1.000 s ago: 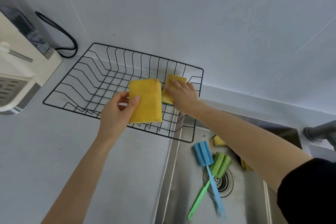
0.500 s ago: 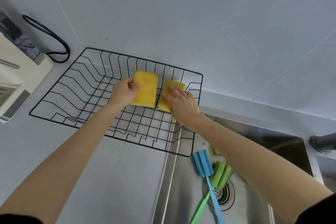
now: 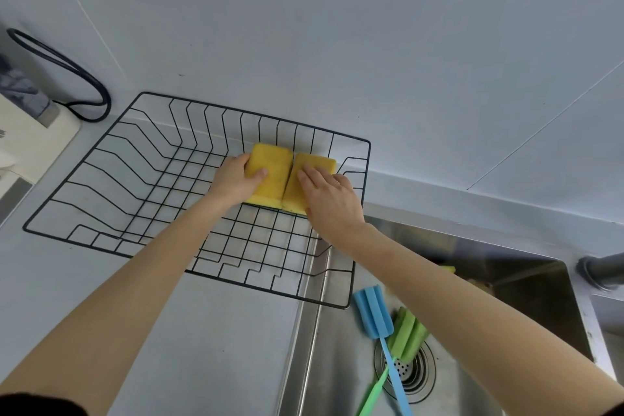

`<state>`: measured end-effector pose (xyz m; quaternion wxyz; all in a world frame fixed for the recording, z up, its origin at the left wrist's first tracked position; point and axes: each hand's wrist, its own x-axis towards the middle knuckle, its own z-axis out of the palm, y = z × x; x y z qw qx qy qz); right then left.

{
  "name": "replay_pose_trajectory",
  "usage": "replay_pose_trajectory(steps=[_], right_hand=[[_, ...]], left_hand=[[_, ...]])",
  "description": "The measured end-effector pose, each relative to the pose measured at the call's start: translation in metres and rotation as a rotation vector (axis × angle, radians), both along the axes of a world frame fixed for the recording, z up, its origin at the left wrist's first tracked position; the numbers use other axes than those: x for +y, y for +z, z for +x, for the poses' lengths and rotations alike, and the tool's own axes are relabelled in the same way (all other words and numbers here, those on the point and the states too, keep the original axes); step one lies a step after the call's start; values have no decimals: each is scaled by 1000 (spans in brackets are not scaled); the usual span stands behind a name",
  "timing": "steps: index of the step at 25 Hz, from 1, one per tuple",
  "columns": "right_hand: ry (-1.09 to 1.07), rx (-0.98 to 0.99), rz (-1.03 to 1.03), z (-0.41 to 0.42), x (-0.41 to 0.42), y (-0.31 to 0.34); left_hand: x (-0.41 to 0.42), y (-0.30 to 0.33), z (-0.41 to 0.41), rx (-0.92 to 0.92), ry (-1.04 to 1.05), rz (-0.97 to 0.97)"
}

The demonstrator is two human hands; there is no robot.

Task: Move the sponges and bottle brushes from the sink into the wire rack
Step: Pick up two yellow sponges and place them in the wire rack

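Both yellow sponges sit side by side, touching, at the back right of the wire rack [image 3: 141,159]. My left hand [image 3: 233,182] has its grip closed on the left sponge [image 3: 270,172], thumb on top. My right hand [image 3: 332,203] lies flat on the right sponge [image 3: 312,179], fingers pressing rather than curled; that one reads as nearly let go.

Risks, as I judge them:
- Pulling away fast could drag a sponge off its spot or tip it on the open wires.
- The rack's near right corner overhangs the sink [image 3: 526,284]; a knock could shift it.

Count:
- Rack: two yellow sponges.
- Sink: blue bottle brush [image 3: 373,312], green bottle brush [image 3: 408,334], crossed over the drain [image 3: 413,371].
- Yellow-green scrap [image 3: 447,269] behind my right forearm, maybe another sponge; cannot tell.
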<state>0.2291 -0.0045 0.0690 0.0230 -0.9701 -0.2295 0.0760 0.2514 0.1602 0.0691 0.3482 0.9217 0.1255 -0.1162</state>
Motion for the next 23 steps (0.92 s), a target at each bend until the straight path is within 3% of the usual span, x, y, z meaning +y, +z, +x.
replay_pose_trajectory(steps=[6, 16, 23], right_hand=[[6, 1, -4, 0, 0, 0], [0, 53, -18, -2, -1, 5], [-11, 48, 90, -13, -9, 17]], left_hand=[[-2, 4, -3, -23, -64, 4], [-11, -1, -6, -55, 12, 110], [-9, 12, -17, -83, -20, 185]])
